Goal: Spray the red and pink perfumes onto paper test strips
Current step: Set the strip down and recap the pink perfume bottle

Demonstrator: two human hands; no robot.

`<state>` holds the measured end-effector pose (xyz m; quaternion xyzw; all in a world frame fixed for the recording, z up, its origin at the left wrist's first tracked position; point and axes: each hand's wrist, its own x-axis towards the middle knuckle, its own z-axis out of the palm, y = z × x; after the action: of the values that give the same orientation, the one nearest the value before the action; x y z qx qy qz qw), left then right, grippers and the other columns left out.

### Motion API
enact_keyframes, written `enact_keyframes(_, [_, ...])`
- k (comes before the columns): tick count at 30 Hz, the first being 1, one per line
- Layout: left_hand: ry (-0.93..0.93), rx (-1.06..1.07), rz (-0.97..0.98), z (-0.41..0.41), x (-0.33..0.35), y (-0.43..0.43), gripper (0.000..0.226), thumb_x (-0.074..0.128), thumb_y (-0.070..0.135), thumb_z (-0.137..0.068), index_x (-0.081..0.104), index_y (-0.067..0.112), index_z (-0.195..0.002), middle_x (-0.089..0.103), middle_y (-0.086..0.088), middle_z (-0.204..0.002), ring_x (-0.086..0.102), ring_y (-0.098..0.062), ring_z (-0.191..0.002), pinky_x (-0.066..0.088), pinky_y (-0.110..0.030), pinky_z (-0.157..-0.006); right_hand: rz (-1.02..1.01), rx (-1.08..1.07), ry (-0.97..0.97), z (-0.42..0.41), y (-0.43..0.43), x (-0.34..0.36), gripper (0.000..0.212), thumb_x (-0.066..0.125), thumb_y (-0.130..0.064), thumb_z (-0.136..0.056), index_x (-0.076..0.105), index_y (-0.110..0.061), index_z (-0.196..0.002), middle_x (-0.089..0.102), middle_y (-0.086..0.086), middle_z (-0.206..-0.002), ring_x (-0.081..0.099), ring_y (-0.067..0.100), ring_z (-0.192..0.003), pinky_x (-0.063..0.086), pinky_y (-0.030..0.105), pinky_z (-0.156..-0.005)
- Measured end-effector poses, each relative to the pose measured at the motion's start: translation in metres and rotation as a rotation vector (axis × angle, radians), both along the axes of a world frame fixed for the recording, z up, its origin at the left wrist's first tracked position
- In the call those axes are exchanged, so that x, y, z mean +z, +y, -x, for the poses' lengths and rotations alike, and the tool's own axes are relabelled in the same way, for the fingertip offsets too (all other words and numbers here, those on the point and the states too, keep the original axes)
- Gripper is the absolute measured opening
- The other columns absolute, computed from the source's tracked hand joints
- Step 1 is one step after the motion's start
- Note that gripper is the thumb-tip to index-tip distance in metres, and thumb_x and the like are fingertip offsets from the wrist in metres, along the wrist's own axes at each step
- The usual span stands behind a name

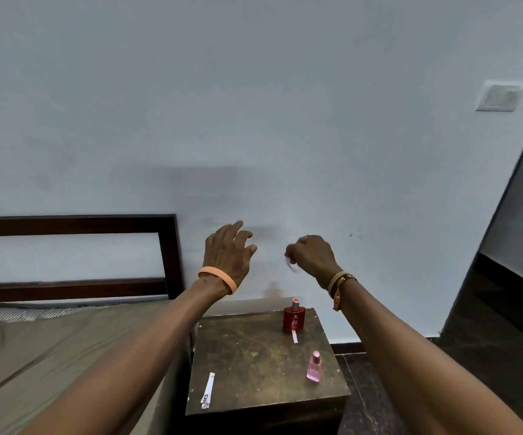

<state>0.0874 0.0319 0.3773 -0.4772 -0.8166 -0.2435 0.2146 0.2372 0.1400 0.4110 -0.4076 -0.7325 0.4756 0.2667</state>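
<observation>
Left hand (pixel 228 249) was raised mid-frame, fingers spread. A blurred pale strip (pixel 292 265) was pinched by the right hand (pixel 312 255) beside it. Red bottle (pixel 293 318) and pink bottle (pixel 313 367) were stood on the table (pixel 254 356), well below both hands.

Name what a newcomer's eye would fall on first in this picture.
Two raised arms fill the middle: the left hand, open, with an orange wristband, and the right hand pinching a blurred pale strip. Below them, on the dark wooden side table, stand the red perfume at the back and the pink perfume nearer the right edge.
</observation>
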Motion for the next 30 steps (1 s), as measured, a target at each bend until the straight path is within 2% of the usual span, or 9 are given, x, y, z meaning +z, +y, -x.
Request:
enact_keyframes(4, [-0.003, 0.009, 0.019, 0.0, 0.0, 0.0, 0.037, 0.054, 0.034, -0.092, 0.055, 0.018, -0.126, 0.043, -0.006, -0.146, 0.038, -0.026, -0.135, 0.031, -0.043, -0.108, 0.381, 0.088, 0.344, -0.004, 0.0, 0.021, 0.008, 0.062, -0.011, -0.08, 0.067, -0.006, -0.076, 0.069, 0.011, -0.071, 0.061, 0.023, -0.064, 0.051, 0.032, -0.065])
enact_keyframes(5, [-0.009, 0.011, 0.016, 0.0, -0.001, 0.0, 0.037, 0.053, 0.034, -0.092, 0.055, 0.018, -0.126, 0.043, -0.005, -0.146, 0.038, -0.026, -0.135, 0.031, -0.043, -0.108, 0.366, 0.082, 0.322, -0.004, 0.002, 0.02, 0.008, 0.062, -0.01, -0.078, 0.067, -0.006, -0.073, 0.068, 0.013, -0.071, 0.06, 0.024, -0.062, 0.05, 0.032, -0.064])
enact_keyframes(8, [-0.024, 0.011, 0.003, -0.001, -0.002, -0.001, 0.037, 0.054, 0.034, -0.092, 0.056, 0.018, -0.126, 0.043, -0.005, -0.146, 0.038, -0.026, -0.135, 0.031, -0.043, -0.108, 0.036, 0.034, 0.012, -0.008, 0.0, 0.004, 0.014, 0.064, -0.013, -0.073, 0.066, -0.007, -0.06, 0.067, 0.006, -0.062, 0.057, 0.021, -0.06, 0.047, 0.031, -0.06])
enact_keyframes(9, [-0.02, 0.01, 0.001, -0.001, -0.003, -0.002, 0.036, 0.054, 0.033, -0.092, 0.056, 0.018, -0.125, 0.043, -0.005, -0.146, 0.038, -0.026, -0.135, 0.031, -0.043, -0.108, 0.046, 0.042, 0.028, -0.009, 0.0, 0.003, 0.014, 0.065, -0.012, -0.074, 0.067, -0.006, -0.062, 0.066, 0.006, -0.06, 0.057, 0.02, -0.059, 0.048, 0.03, -0.059])
enact_keyframes(13, [-0.024, 0.018, 0.012, 0.001, -0.004, -0.001, 0.036, 0.054, 0.033, -0.092, 0.056, 0.018, -0.125, 0.044, -0.005, -0.145, 0.04, -0.026, -0.134, 0.032, -0.043, -0.107, 0.36, 0.109, 0.379, -0.012, 0.004, 0.017, 0.008, 0.064, -0.009, -0.082, 0.069, -0.005, -0.078, 0.068, 0.011, -0.067, 0.061, 0.02, -0.059, 0.053, 0.03, -0.061])
enact_keyframes(18, [-0.03, 0.013, 0.008, 0.002, -0.007, 0.0, 0.036, 0.053, 0.034, -0.092, 0.056, 0.019, -0.125, 0.043, -0.004, -0.146, 0.039, -0.026, -0.134, 0.032, -0.042, -0.106, 0.198, 0.002, 0.112, -0.015, 0.011, -0.002, 0.007, 0.065, -0.011, -0.079, 0.067, -0.005, -0.076, 0.068, 0.012, -0.07, 0.055, 0.02, -0.057, 0.045, 0.027, -0.056])
enact_keyframes(23, [-0.039, 0.017, 0.02, 0.002, -0.01, 0.001, 0.036, 0.053, 0.034, -0.093, 0.055, 0.019, -0.126, 0.043, -0.005, -0.146, 0.039, -0.026, -0.134, 0.031, -0.043, -0.107, 0.284, 0.003, 0.211, -0.016, 0.01, 0.001, 0.006, 0.064, -0.009, -0.082, 0.067, -0.004, -0.079, 0.067, 0.014, -0.072, 0.055, 0.021, -0.059, 0.046, 0.027, -0.055])
enact_keyframes(27, [-0.049, 0.026, 0.022, 0.003, -0.011, 0.001, 0.037, 0.053, 0.035, -0.093, 0.054, 0.02, -0.126, 0.042, -0.004, -0.146, 0.038, -0.025, -0.134, 0.031, -0.042, -0.108, 0.511, 0.1, 0.389, -0.011, 0.01, 0.011, 0.012, 0.062, -0.009, -0.084, 0.062, -0.01, -0.072, 0.062, 0.008, -0.065, 0.055, 0.019, -0.054, 0.046, 0.027, -0.058])
enact_keyframes(30, [-0.049, 0.024, 0.021, 0.002, -0.01, 0.0, 0.037, 0.053, 0.035, -0.092, 0.055, 0.02, -0.126, 0.043, -0.004, -0.146, 0.039, -0.025, -0.134, 0.031, -0.043, -0.108, 0.222, 0.059, 0.128, -0.006, 0.006, 0.0, 0.007, 0.063, -0.008, -0.078, 0.065, -0.005, -0.071, 0.064, 0.011, -0.065, 0.051, 0.019, -0.053, 0.041, 0.026, -0.053])
